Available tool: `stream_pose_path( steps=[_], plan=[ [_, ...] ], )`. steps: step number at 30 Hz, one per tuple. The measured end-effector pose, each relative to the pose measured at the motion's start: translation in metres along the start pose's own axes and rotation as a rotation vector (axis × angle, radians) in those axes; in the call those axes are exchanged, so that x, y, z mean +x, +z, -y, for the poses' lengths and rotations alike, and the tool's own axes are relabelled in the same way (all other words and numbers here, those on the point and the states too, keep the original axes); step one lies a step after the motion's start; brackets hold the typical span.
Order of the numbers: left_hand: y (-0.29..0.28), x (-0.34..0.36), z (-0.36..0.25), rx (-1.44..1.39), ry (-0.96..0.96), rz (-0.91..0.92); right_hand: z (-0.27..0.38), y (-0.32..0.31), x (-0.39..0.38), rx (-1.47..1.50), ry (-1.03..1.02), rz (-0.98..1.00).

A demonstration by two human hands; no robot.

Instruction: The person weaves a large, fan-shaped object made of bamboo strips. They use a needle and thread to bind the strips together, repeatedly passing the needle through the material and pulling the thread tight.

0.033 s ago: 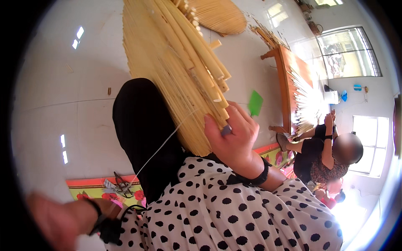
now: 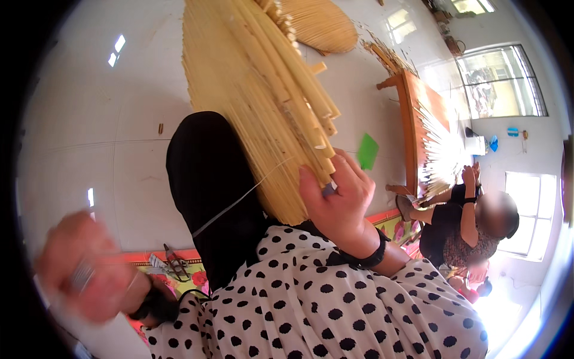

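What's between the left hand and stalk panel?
Head view: the black-clad knee, a pale thread crossing over it, and a strip of pale floor nearer the left hand.

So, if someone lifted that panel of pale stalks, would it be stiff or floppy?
The panel is probably stiff lengthwise but may flex a little crosswise, since it looks like many narrow stalks side by side. The thicker stalks along its right side likely add weight there, so it might tip that way.
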State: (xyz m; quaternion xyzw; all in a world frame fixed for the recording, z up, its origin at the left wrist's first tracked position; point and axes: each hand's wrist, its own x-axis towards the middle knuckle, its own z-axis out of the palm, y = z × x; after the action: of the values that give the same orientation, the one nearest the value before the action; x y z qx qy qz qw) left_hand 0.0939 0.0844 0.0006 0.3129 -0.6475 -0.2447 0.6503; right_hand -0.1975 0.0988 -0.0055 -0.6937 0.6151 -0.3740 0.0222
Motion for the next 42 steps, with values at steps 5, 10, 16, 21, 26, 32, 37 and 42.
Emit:
stream_pose_path(
  steps=[5, 10, 16, 21, 26, 32, 37, 42],
  plan=[
    [0.083, 0.004, 0.026, 0.045, -0.252, 0.508, -0.005, 0.001, -0.007, -0.048, 0.072, 0.023],
    [0.111, -0.014, 0.035, 0.023, -0.239, 0.484, -0.003, 0.000, -0.007, -0.090, 0.075, 0.024],
    [0.114, -0.020, 0.035, -0.043, -0.266, 0.412, -0.004, 0.000, -0.008, -0.078, 0.125, 0.050],
    [0.114, -0.018, 0.036, -0.049, -0.242, 0.405, -0.003, 0.001, -0.008, -0.078, 0.110, 0.052],
    [0.114, -0.017, 0.035, -0.057, -0.253, 0.404, -0.002, 0.000, -0.008, -0.066, 0.130, 0.052],
    [0.114, -0.019, 0.037, -0.049, -0.234, 0.398, -0.002, 0.001, -0.008, -0.056, 0.120, 0.046],
    [0.113, -0.017, 0.036, -0.032, -0.223, 0.414, -0.002, 0.000, -0.008, -0.060, 0.108, 0.046],
    [0.111, -0.014, 0.037, -0.034, -0.235, 0.432, 0.000, 0.002, -0.006, -0.048, 0.130, 0.046]
  ],
)
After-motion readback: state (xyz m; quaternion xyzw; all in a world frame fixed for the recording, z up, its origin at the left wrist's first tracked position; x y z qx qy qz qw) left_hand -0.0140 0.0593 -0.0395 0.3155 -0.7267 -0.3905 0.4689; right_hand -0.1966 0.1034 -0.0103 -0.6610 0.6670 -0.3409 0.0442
